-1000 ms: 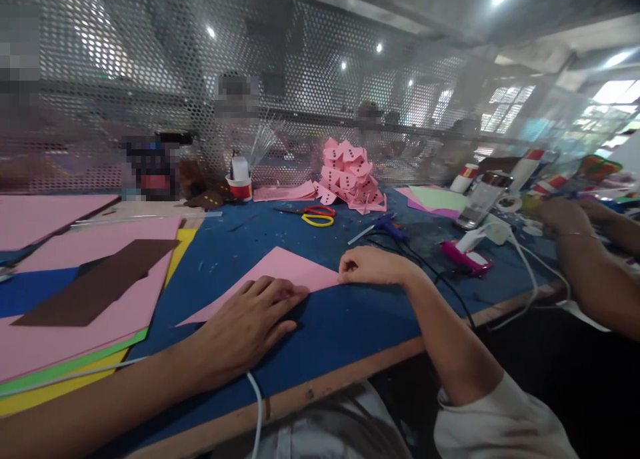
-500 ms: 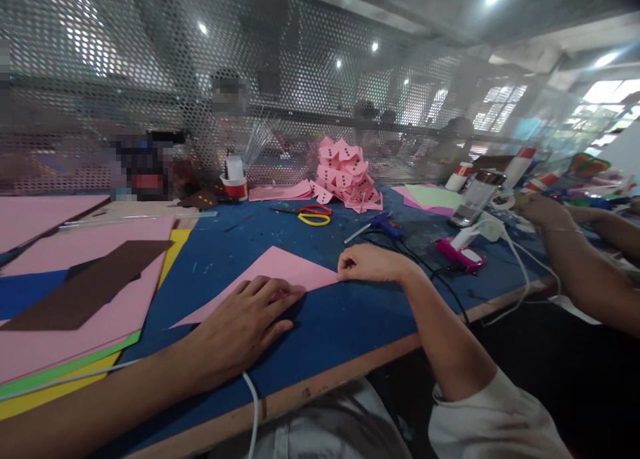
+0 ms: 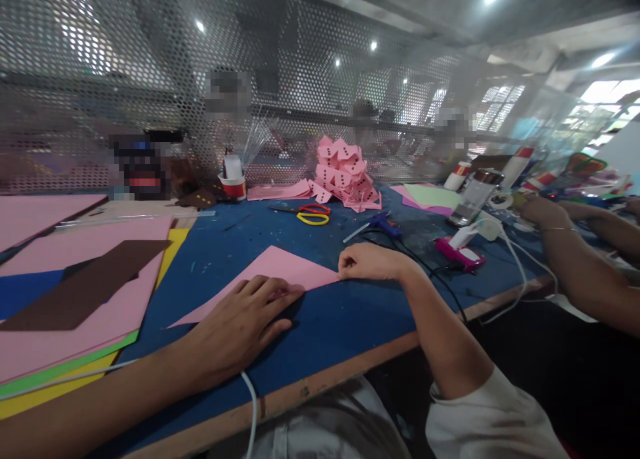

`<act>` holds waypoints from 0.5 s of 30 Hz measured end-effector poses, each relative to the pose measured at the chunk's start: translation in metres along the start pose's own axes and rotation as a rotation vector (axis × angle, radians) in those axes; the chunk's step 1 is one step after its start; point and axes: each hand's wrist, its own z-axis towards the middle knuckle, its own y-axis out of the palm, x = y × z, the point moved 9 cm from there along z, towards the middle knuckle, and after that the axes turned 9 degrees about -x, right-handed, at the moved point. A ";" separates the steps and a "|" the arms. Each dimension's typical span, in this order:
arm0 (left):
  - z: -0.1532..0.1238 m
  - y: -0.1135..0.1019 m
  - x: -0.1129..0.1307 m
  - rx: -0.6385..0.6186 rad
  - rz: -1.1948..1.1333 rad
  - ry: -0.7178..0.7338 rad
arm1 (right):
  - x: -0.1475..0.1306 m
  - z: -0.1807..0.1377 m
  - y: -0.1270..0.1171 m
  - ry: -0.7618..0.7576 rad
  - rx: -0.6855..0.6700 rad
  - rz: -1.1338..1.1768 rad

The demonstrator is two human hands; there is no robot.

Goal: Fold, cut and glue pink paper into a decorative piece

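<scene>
A sheet of pink paper [image 3: 280, 267], showing a triangular outline, lies flat on the blue tabletop in front of me. My left hand [image 3: 250, 319] rests palm down across its near edge, fingers stretched out and thumb apart. At the paper's right corner is my right hand [image 3: 370, 262], its fingers curled and closed on that tip. The fingertips there are partly hidden. Beyond the paper lie scissors [image 3: 314, 214] with red and yellow handles. A blue glue gun [image 3: 385, 224] sits just behind my right hand.
Pink sheets [image 3: 125, 306] with a brown strip [image 3: 95, 282] on top cover the left side. A heap of dotted pink paper pieces [image 3: 345, 172] stands at the back, near a paper cup [image 3: 233, 187]. A magenta power adapter [image 3: 460, 254] with cables sits right. A co-worker's arm [image 3: 575, 252] reaches in.
</scene>
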 end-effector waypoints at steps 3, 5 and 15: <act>0.000 0.001 -0.001 -0.007 0.001 -0.010 | 0.001 0.000 0.000 0.014 0.005 0.008; 0.000 0.001 -0.001 -0.010 0.002 -0.017 | 0.001 0.000 -0.001 0.020 0.006 0.008; -0.001 -0.002 0.000 0.007 0.005 -0.014 | 0.003 -0.001 -0.001 0.033 0.006 0.008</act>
